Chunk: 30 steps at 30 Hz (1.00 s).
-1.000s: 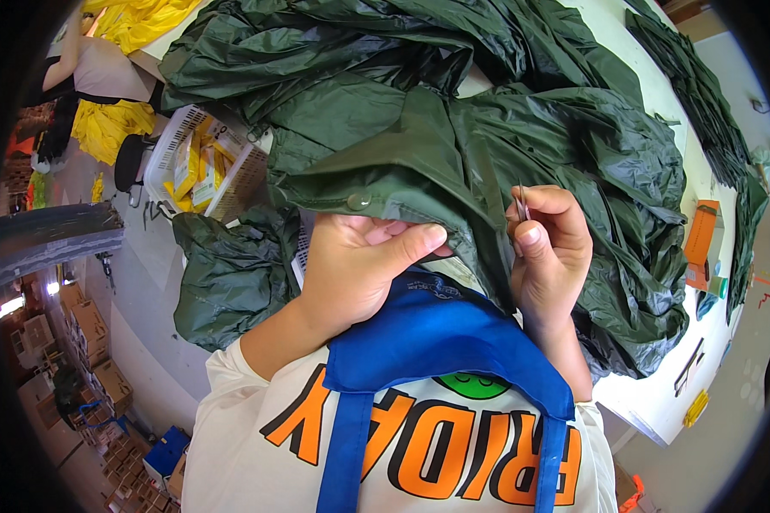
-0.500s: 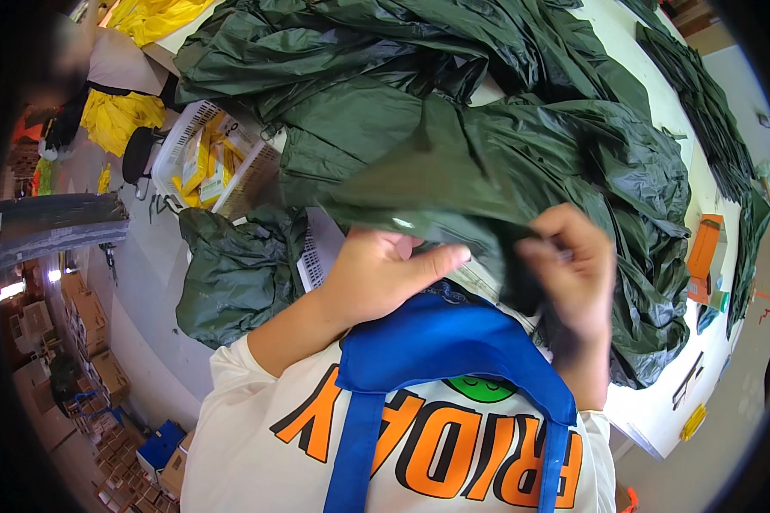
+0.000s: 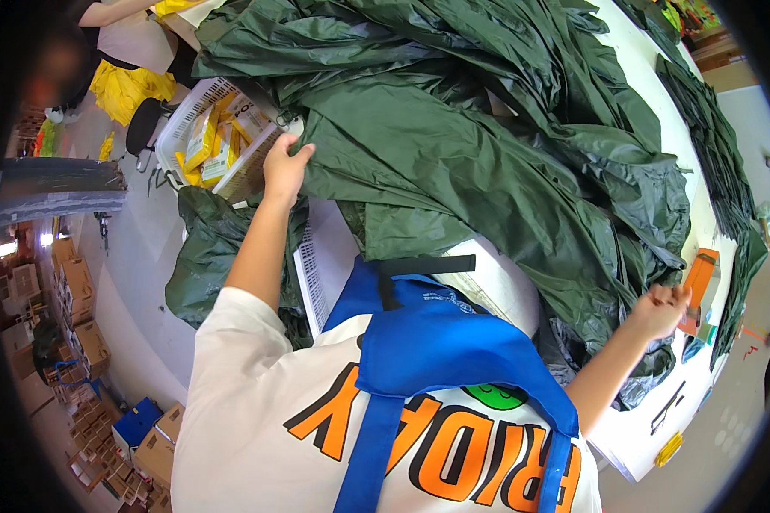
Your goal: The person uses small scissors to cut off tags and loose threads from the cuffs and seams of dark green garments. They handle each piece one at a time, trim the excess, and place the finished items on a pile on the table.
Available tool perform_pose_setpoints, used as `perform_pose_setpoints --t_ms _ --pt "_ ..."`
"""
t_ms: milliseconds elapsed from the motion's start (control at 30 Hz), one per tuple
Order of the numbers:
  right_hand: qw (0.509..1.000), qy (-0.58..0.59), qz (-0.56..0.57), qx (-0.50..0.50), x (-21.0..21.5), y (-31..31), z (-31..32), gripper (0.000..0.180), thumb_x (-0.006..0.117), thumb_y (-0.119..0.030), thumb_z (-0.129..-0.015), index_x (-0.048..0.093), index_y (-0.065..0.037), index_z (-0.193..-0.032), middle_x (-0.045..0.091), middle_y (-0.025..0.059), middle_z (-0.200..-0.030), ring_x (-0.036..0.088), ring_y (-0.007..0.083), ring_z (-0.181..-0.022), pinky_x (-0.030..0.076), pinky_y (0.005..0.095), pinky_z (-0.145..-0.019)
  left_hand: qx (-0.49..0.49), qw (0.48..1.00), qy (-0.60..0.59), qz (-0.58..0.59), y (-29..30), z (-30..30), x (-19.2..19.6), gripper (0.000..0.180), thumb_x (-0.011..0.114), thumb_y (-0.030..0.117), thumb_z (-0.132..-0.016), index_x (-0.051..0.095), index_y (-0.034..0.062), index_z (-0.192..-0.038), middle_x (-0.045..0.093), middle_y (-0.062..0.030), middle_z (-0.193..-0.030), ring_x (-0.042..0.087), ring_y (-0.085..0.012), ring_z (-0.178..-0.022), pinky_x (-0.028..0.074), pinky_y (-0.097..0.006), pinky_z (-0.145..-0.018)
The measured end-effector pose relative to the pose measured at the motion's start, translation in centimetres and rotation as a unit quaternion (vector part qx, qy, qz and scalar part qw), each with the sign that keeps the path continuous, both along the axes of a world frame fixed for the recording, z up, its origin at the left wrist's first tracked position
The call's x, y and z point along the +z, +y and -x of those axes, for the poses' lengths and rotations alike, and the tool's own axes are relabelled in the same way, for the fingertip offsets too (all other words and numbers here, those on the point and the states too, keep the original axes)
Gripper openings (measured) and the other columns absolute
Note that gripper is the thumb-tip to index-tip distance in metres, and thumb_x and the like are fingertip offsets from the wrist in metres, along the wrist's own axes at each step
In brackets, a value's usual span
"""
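A dark green garment of thin, shiny waterproof fabric [image 3: 453,162] lies spread across the table in front of me, its folds running from upper left to lower right. At its left edge, beside a white basket, my left hand [image 3: 284,171] pinches the fabric between thumb and fingers. Far to the right, my right hand [image 3: 659,313] is closed at the other end of the garment, close to an orange box [image 3: 700,278]; its fingertips are partly hidden. More dark green garments [image 3: 522,51] are heaped behind this one.
The white plastic basket [image 3: 252,175] at left holds yellow packets [image 3: 218,141]. Another green bundle [image 3: 222,248] hangs near my left forearm. A black strap [image 3: 428,265] lies by my blue apron [image 3: 453,333]. At upper left a person [image 3: 133,38] stands by yellow fabric [image 3: 128,90].
My hands have moved apart, the left one toward the basket, the right one out toward the orange box. The garment that was bunched and blurred between them now lies stretched flatter.
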State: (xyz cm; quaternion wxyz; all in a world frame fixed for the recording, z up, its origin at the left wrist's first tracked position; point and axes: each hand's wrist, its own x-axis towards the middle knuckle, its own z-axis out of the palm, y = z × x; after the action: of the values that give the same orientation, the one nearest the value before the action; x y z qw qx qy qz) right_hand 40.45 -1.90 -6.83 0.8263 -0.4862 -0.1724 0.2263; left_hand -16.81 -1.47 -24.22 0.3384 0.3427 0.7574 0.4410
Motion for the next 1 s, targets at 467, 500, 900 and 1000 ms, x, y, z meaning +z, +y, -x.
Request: perform_pose_setpoints --t_ms 467,500,900,1000 --pt "0.760 -0.060 0.211 0.612 -0.6 -0.2 25.4 0.017 0.063 -0.006 -0.081 0.056 0.001 -0.094 0.054 -0.0018 -0.077 0.049 0.0026 -0.070 0.040 0.0178 -0.062 -0.234 0.883 -0.351 -0.206 -6.1 -16.9 13.9 0.019 0.066 0.005 -0.079 0.048 0.0040 -0.083 0.055 -0.0056 -0.098 0.051 -0.0089 -0.088 0.042 -0.024 -0.078" --pt "0.758 -0.059 0.216 0.613 -0.7 -0.3 25.2 0.014 0.062 -0.006 -0.081 0.056 0.001 -0.091 0.053 -0.0029 -0.075 0.047 0.0020 -0.068 0.039 0.0173 -0.060 -0.219 0.883 -0.370 -0.188 -6.0 -17.2 14.3 0.022 0.065 0.005 -0.079 0.044 0.0075 -0.081 0.051 -0.0022 -0.090 0.046 -0.0089 -0.079 0.039 -0.024 -0.074" --pt "0.736 -0.188 0.182 0.624 0.4 -2.4 25.0 0.007 0.063 -0.004 -0.081 0.056 -0.003 -0.082 0.048 -0.0064 -0.069 0.040 -0.0003 -0.062 0.032 0.0162 -0.054 -0.276 0.948 -0.095 -0.129 -5.5 -16.5 16.5 0.033 0.065 0.018 -0.078 0.052 -0.0021 -0.101 0.055 -0.0051 -0.092 0.048 -0.0068 -0.071 0.040 -0.022 -0.063" --pt "0.754 -0.173 0.180 0.608 -0.1 -2.6 25.2 0.007 0.062 -0.006 -0.082 0.055 -0.003 -0.083 0.048 -0.0063 -0.069 0.039 0.0001 -0.062 0.032 0.0164 -0.054 -0.300 0.939 -0.161 -0.050 -5.5 -15.8 16.2 0.031 0.062 0.017 -0.083 0.052 -0.0031 -0.104 0.059 -0.0033 -0.090 0.052 -0.0061 -0.080 0.043 -0.022 -0.070"
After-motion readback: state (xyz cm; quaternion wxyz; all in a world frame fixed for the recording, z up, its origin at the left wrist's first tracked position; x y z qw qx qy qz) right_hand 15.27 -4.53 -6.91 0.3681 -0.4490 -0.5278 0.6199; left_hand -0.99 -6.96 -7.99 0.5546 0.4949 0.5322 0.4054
